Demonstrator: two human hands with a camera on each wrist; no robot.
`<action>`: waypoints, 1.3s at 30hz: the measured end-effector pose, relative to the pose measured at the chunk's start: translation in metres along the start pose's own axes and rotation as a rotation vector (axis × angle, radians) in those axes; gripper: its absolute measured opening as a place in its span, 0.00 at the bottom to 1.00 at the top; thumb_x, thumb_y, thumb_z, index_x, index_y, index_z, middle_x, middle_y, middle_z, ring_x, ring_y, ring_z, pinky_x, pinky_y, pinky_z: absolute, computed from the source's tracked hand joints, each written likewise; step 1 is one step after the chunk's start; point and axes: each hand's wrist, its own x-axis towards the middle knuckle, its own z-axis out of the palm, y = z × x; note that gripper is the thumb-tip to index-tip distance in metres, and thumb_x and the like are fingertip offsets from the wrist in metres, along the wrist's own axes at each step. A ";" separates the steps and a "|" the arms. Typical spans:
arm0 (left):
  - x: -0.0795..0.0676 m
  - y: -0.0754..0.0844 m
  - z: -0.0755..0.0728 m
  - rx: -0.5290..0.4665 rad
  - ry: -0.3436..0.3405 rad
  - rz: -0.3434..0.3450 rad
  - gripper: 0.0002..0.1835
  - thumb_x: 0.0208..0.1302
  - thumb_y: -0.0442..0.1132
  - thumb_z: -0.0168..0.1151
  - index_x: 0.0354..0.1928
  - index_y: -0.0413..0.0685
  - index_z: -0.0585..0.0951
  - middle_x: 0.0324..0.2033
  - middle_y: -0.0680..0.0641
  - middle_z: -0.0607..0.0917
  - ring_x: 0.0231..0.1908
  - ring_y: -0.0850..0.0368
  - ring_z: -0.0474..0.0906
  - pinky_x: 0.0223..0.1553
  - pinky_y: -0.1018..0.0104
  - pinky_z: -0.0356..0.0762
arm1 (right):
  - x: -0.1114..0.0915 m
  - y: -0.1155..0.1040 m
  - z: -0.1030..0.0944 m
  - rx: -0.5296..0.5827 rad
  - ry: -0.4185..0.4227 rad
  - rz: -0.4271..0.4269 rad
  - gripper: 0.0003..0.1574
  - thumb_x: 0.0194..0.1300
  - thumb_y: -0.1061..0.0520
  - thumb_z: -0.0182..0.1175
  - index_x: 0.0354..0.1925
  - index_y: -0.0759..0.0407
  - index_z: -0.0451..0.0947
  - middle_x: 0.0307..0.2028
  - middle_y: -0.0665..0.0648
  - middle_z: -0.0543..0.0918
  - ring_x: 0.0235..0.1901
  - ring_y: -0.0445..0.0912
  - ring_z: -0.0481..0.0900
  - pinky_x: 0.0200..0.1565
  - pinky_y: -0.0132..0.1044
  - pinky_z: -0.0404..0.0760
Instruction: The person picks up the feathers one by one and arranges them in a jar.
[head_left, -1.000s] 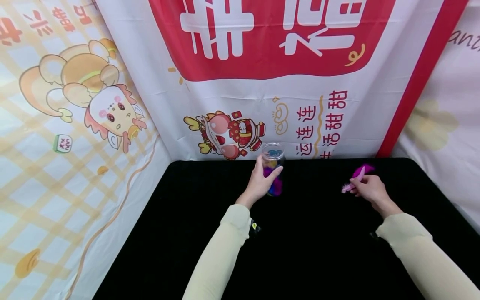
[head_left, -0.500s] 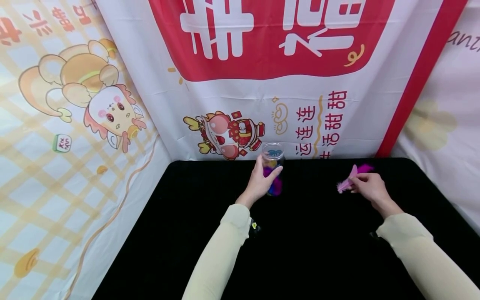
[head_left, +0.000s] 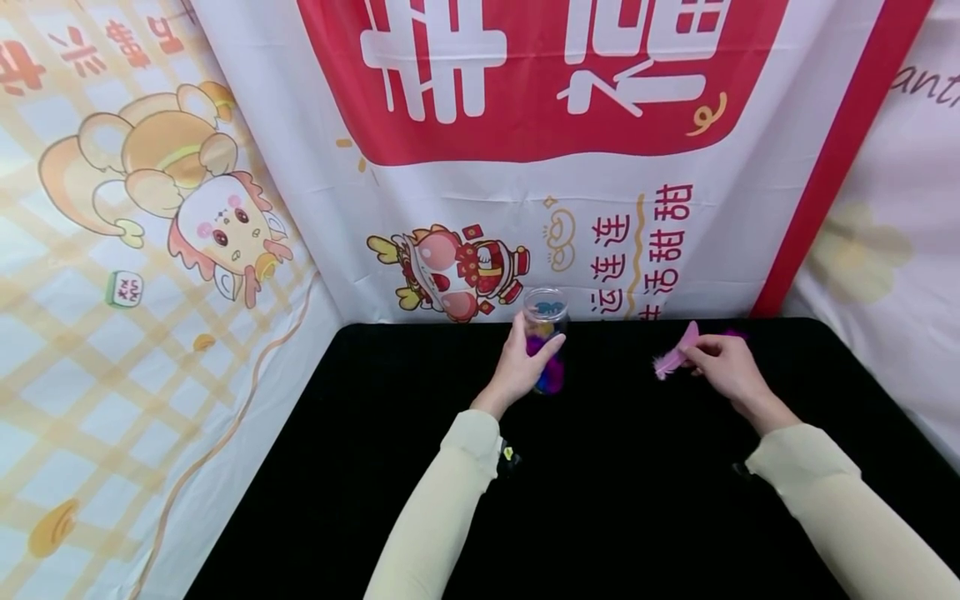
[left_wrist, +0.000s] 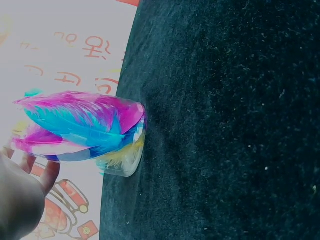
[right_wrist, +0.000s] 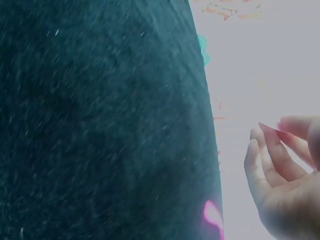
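Note:
On the far part of the black table my left hand (head_left: 516,367) grips a clear jar (head_left: 546,310), thumb across its side. Magenta, blue and yellow feathers (left_wrist: 95,125) fill the jar in the left wrist view; its base is against the table there. My right hand (head_left: 729,368) pinches a light pink feather (head_left: 677,353) between thumb and fingertips, above the table to the right of the jar. Its fluffy end points down and left. Behind the right hand lies something magenta, probably another feather (head_left: 735,333), mostly hidden by that hand.
The black cloth-covered table (head_left: 600,500) ends at a far edge just behind the jar. A white and red printed banner (head_left: 450,183) hangs beyond it. A yellow-checked printed sheet (head_left: 150,358) hangs along the left side.
My right hand has moved slightly left with the pink feather, which is now nearer the jar. It has come apart from the magenta one behind. The left hand and jar stay put.

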 end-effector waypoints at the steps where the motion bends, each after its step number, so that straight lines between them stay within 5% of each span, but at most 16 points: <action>1: 0.000 0.000 0.000 -0.001 0.000 0.000 0.41 0.68 0.63 0.64 0.76 0.67 0.55 0.66 0.46 0.74 0.66 0.50 0.71 0.69 0.48 0.66 | 0.000 -0.003 0.001 0.003 -0.003 -0.007 0.24 0.77 0.51 0.59 0.52 0.74 0.81 0.37 0.62 0.88 0.33 0.45 0.85 0.36 0.37 0.86; 12: -0.001 -0.003 0.000 -0.009 -0.006 0.015 0.41 0.69 0.61 0.64 0.76 0.65 0.55 0.66 0.40 0.74 0.65 0.50 0.72 0.68 0.48 0.67 | -0.001 -0.032 0.007 0.037 -0.012 -0.049 0.25 0.75 0.48 0.62 0.53 0.70 0.83 0.38 0.58 0.89 0.34 0.43 0.86 0.37 0.31 0.84; 39: 0.001 -0.003 -0.001 -0.011 -0.012 0.001 0.44 0.68 0.64 0.63 0.78 0.67 0.53 0.66 0.44 0.74 0.67 0.48 0.71 0.69 0.48 0.66 | 0.006 -0.073 0.007 0.001 -0.034 -0.108 0.27 0.75 0.44 0.61 0.51 0.68 0.84 0.42 0.59 0.88 0.37 0.46 0.87 0.39 0.29 0.83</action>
